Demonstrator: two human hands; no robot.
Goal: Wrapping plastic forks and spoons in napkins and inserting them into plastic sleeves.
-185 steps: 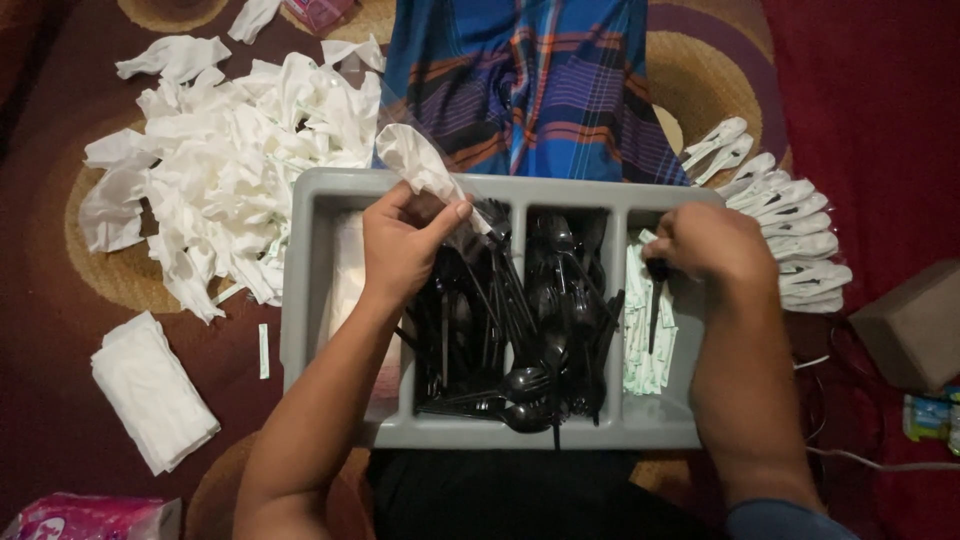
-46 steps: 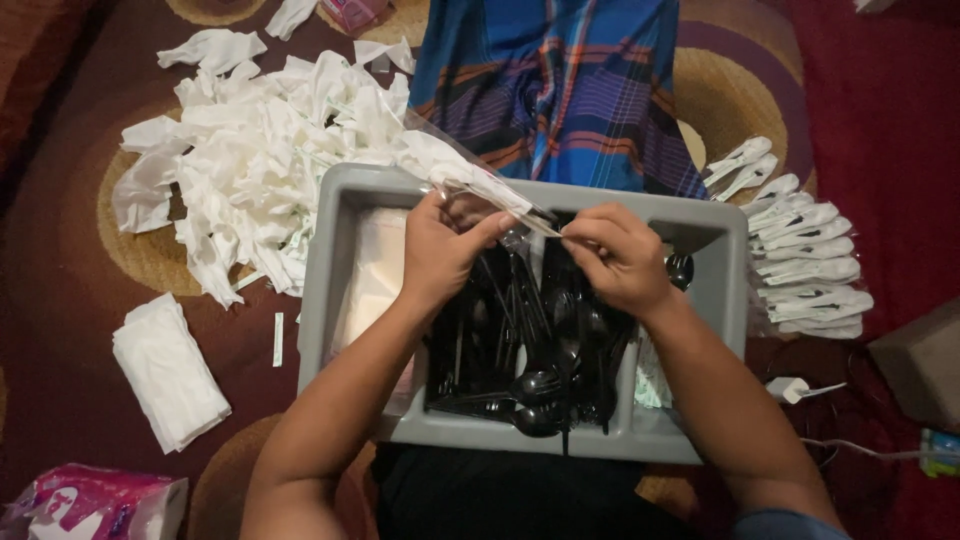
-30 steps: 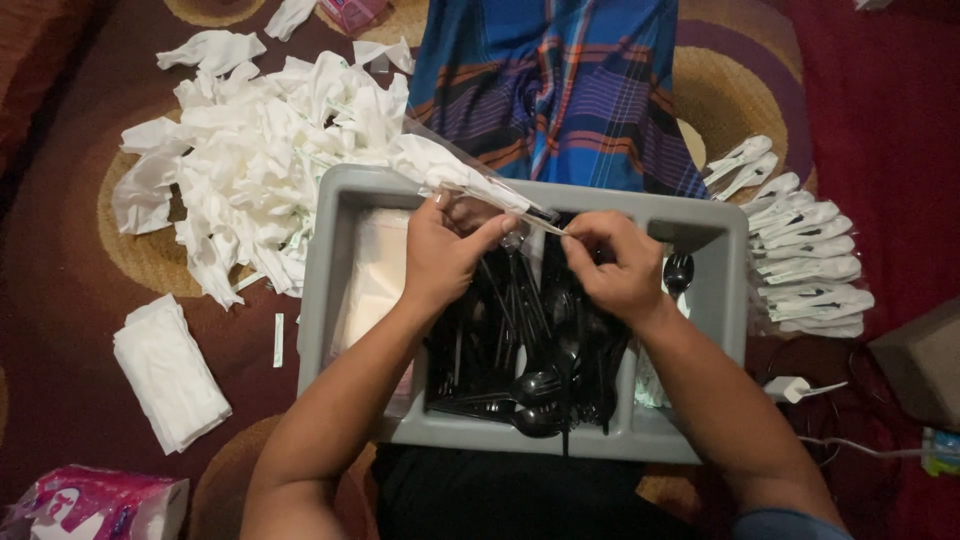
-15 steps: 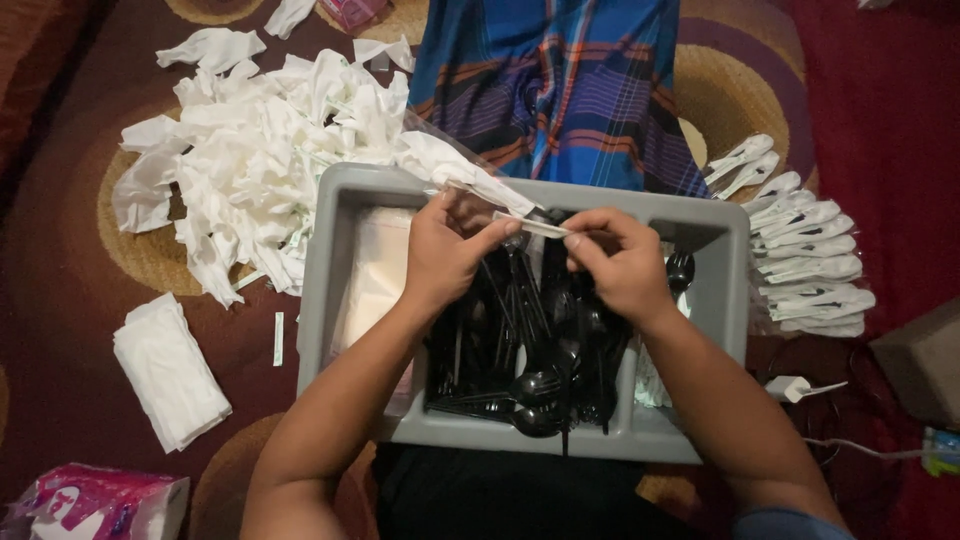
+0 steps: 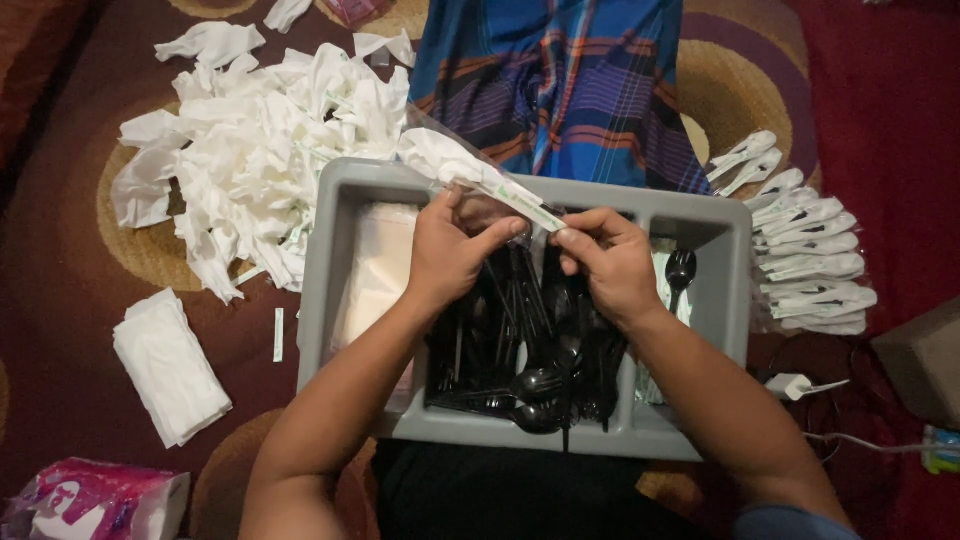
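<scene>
A clear packet (image 5: 470, 175) stuffed with a white napkin is being pinched between the thumb and curled fingers of the left hand (image 5: 450, 250) and, at its narrow end, by the fingertips of the right hand (image 5: 605, 260). Both hands are being held just above one grey tray (image 5: 330, 260), forearms angled inward. Beneath them, black spoons (image 5: 530, 385), too tangled to count, are being kept.

— How is the light looking where you are sitting?
— Dim and warm. The carpet (image 5: 60, 250) is fading into shadow at the edges, the napkins (image 5: 260, 150) are glaring white, and everything is looking slightly soft.
</scene>
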